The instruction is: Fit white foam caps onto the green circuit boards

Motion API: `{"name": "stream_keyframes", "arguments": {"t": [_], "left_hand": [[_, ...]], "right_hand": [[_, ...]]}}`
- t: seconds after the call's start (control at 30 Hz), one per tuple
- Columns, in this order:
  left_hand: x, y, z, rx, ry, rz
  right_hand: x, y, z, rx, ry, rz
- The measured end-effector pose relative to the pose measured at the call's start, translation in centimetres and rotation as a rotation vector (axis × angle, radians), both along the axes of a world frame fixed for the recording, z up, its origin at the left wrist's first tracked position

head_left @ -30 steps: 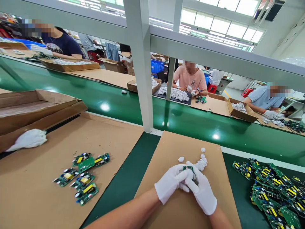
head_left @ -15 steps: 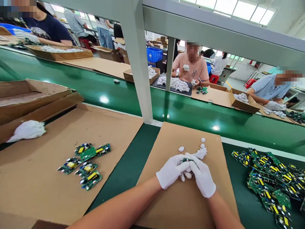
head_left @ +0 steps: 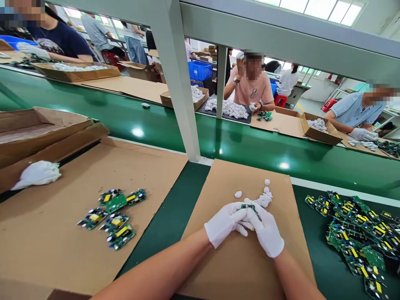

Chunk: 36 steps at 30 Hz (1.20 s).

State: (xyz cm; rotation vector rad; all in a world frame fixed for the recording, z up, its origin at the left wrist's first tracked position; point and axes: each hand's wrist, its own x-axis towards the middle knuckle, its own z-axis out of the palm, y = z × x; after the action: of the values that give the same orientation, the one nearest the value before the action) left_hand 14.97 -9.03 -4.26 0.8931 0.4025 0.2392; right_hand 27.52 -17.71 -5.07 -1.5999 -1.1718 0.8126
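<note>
Both of my hands wear white gloves and meet over a brown cardboard sheet [head_left: 215, 191]. Between them is a small green circuit board [head_left: 249, 206], mostly covered by the gloves. My left hand [head_left: 225, 223] closes on its left side, fingers bent underneath. From the right, my right hand [head_left: 265, 227] grips the same board, its fingers overlapping the left ones. Just beyond the fingertips lie several small white wads [head_left: 265, 199], and a single white wad [head_left: 238, 194] sits apart to their left.
A heap of circuit boards [head_left: 356, 229] lies at right on the dark green table. Several more boards [head_left: 117, 221] rest on the left cardboard, near a white cloth bundle [head_left: 39, 174] and a cardboard box [head_left: 46, 133]. A grey post [head_left: 184, 104] rises ahead; co-workers sit beyond the green belt [head_left: 243, 146].
The board between my hands has turned slightly, and more of its green edge shows. My hands stay in nearly the same place. Across the belt, a co-worker's hand has risen toward the head.
</note>
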Motion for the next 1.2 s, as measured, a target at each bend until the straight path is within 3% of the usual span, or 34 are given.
{"name": "stream_keyframes", "arguments": {"t": [0.23,0.4,0.57,0.67,0.73,0.83,0.9,0.97,1.1,1.2], "left_hand": [[-0.1,0.1,-0.2,0.008,-0.018,0.027],[-0.1,0.2,-0.1,0.012,-0.045,0.002],[-0.1,0.2,0.5,0.100,0.016,-0.020],[-0.2,0.5,1.1,0.048,-0.050,-0.008],[-0.3,0.8,1.6,-0.021,-0.096,0.006],[-0.4,1.1,2.0,-0.043,-0.079,0.099],[-0.5,1.2,2.0,-0.023,-0.051,0.178],[-0.3,1.4,2.1,0.004,-0.030,0.206],[0.8,3.5,2.1,0.151,0.033,0.250],[2.7,6.8,1.9,0.542,0.186,0.373]], "right_hand": [[-0.1,-0.2,-0.1,-0.027,-0.085,0.019],[0.2,-0.3,0.2,-0.014,0.034,0.123],[0.4,-0.3,0.3,-0.014,-0.046,0.108],[1.0,-0.7,0.5,0.018,0.021,0.106],[1.9,-1.0,0.6,0.057,0.082,0.049],[4.1,-1.3,0.6,0.092,0.030,-0.200],[5.7,-1.3,0.4,0.068,-0.191,-0.329],[6.8,-1.2,0.0,0.034,-0.437,-0.313],[7.0,-0.9,-0.9,-0.001,-0.613,-0.170],[6.3,-0.8,-1.2,-0.057,-0.669,-0.156]]}}
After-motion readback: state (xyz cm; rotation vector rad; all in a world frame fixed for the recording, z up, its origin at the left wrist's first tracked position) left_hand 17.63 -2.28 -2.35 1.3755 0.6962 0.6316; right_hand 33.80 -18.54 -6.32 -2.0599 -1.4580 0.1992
